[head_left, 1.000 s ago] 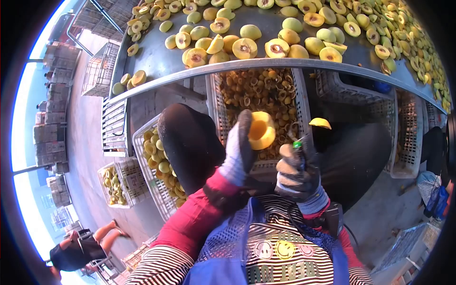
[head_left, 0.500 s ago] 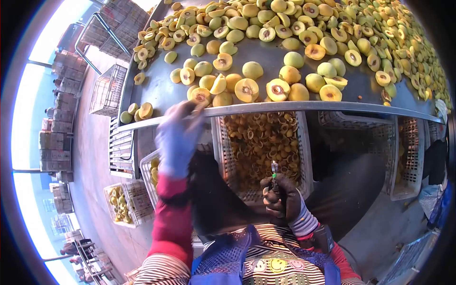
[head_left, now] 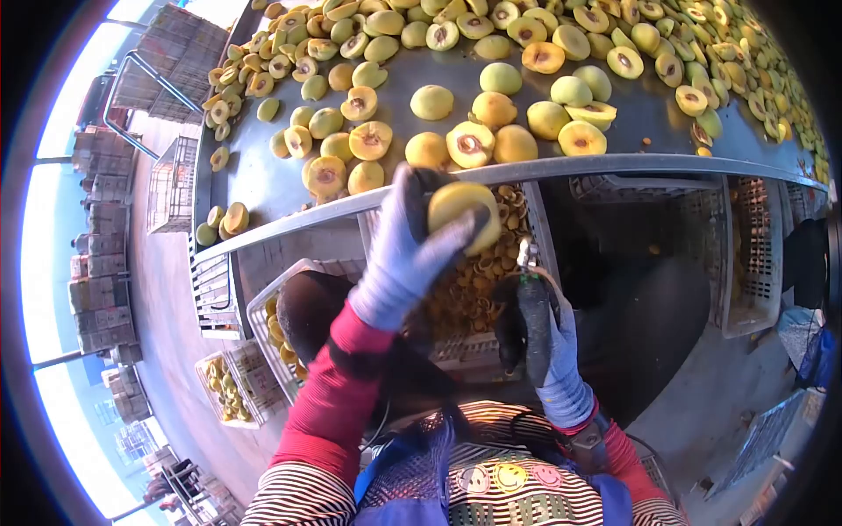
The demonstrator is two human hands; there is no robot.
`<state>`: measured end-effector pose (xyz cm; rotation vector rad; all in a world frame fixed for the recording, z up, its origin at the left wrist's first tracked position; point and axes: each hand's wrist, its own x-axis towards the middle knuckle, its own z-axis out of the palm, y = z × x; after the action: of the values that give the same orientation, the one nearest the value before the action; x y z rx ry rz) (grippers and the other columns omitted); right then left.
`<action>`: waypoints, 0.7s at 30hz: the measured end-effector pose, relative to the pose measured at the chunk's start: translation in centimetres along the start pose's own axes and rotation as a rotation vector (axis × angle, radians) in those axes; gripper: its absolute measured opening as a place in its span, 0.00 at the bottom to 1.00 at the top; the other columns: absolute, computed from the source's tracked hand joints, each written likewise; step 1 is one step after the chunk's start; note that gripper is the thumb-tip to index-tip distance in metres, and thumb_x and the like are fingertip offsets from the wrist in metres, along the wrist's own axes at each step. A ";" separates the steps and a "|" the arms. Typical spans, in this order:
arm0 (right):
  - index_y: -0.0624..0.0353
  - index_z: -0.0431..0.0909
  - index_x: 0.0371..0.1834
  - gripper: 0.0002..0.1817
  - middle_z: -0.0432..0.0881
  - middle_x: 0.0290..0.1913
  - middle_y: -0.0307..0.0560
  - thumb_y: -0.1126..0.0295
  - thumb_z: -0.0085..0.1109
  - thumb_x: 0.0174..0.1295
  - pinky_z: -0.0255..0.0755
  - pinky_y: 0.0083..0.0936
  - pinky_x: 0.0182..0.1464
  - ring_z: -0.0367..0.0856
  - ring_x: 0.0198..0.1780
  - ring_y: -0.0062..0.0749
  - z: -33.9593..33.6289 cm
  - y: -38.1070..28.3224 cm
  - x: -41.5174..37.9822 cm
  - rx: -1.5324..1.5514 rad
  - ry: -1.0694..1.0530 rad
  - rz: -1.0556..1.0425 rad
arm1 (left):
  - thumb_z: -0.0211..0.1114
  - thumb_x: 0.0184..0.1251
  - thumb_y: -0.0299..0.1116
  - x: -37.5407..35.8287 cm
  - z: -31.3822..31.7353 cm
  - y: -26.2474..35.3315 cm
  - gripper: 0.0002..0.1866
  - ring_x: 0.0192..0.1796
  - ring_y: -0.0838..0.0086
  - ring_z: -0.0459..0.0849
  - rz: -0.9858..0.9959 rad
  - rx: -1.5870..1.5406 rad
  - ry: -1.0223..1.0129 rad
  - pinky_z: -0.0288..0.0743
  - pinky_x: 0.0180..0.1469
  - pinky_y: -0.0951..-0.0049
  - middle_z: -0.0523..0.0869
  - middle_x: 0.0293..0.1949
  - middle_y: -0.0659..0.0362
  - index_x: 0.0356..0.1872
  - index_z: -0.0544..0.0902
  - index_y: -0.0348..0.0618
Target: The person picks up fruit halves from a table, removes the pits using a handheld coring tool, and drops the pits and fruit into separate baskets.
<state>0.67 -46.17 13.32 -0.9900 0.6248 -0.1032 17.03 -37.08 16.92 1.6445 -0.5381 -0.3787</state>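
A: Holding anything in the left hand (head_left: pixel 405 256)?

B: Yes, grasping a yellow fruit piece (head_left: pixel 456 209), with the thumb laid across the front. Too blurred to tell whether halved or whole.

A: Held where?

B: In mid-air, just on the wearer's side of the worktop (head_left: pixel 631 165), close by the near edge and left of the middle.

A: And with the right hand (head_left: pixel 545 342)?

B: Clenched around a small tool (head_left: pixel 526 252) with a metal tip and a green band. Pointed up toward the near edge, near the fruit piece but apart from it.

A: On the worktop itself?

B: Scattered behind the near edge, see fruit halves (head_left: pixel 470 145), some cut side up, some rounded side up. Heaped thicker along the far and right edges. Bunched small (head_left: pixel 235 217) at the near left corner.

A: And underneath?

B: Below the near edge, see a slatted crate (head_left: pixel 540 223) of hollowed fruit rings (head_left: pixel 474 285).
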 end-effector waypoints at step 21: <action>0.74 0.67 0.53 0.16 0.79 0.37 0.63 0.72 0.49 0.67 0.73 0.35 0.37 0.80 0.34 0.49 1.3 1.0 -3.7 -0.621 0.017 -0.732 | 0.51 0.74 0.35 -8.4 5.3 1.7 0.15 0.45 0.77 0.79 -0.123 -0.312 0.236 0.73 0.51 0.76 0.82 0.44 0.55 0.50 0.77 0.33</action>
<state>-1.83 -43.32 14.69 -1.7916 0.2767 -0.5893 6.96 -37.10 17.36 1.3988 -0.1889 -0.3343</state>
